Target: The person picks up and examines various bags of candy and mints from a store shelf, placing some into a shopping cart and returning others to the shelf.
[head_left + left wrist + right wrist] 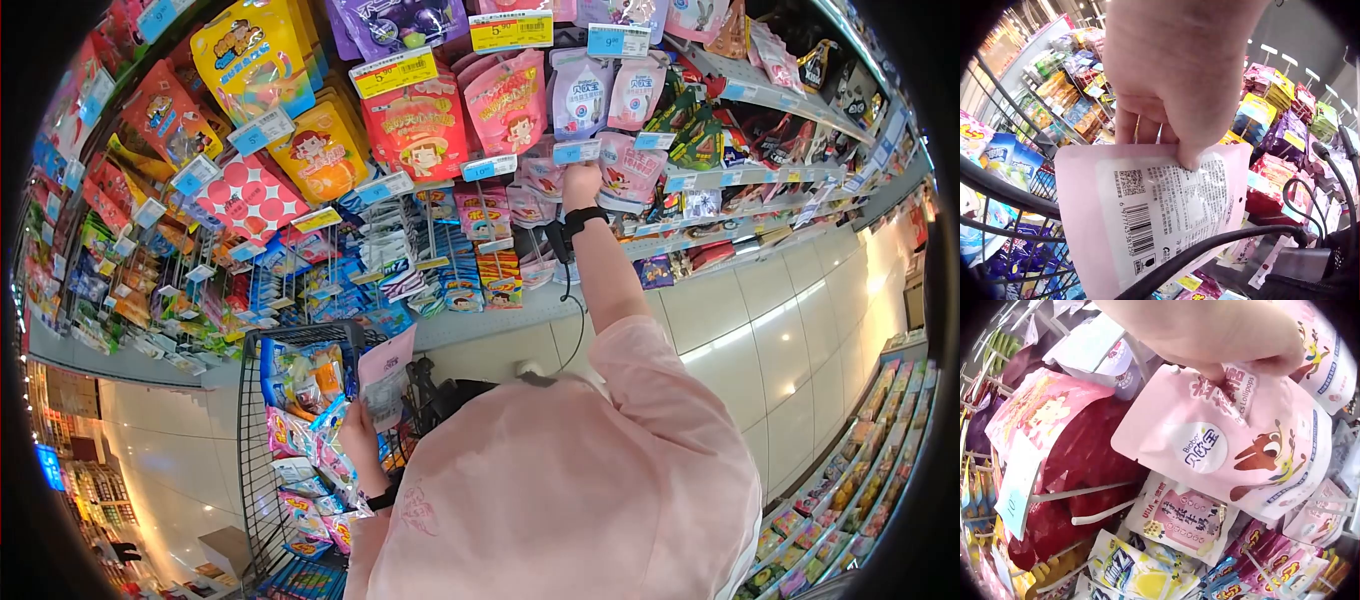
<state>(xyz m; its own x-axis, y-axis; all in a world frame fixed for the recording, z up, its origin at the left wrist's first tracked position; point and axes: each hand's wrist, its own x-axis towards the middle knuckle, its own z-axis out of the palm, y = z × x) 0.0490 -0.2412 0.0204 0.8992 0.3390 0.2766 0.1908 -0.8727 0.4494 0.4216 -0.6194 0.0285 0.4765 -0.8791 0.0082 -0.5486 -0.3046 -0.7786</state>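
Observation:
My left hand (362,440) holds a pink pouch (388,375) by one edge, beside a black wire shopping cart (250,450). In the left wrist view the thumb lies over the pouch's printed label, with a barcode, and the other fingers are behind it. My right hand (582,185) reaches up to the snack rack. There its fingers pinch a pink and white lollipop bag (1272,444) near the upper edge, beneath a blue price tag (576,152). A red pouch with a pink top (1079,462) hangs beside that bag.
Several candy bags (305,375) lie in the cart. Metal hooks with price tags (490,167) stick out from the rack. A dark cable (575,345) hangs from the right wrist. Tiled floor (740,340) runs to the right, toward another shelf (850,480).

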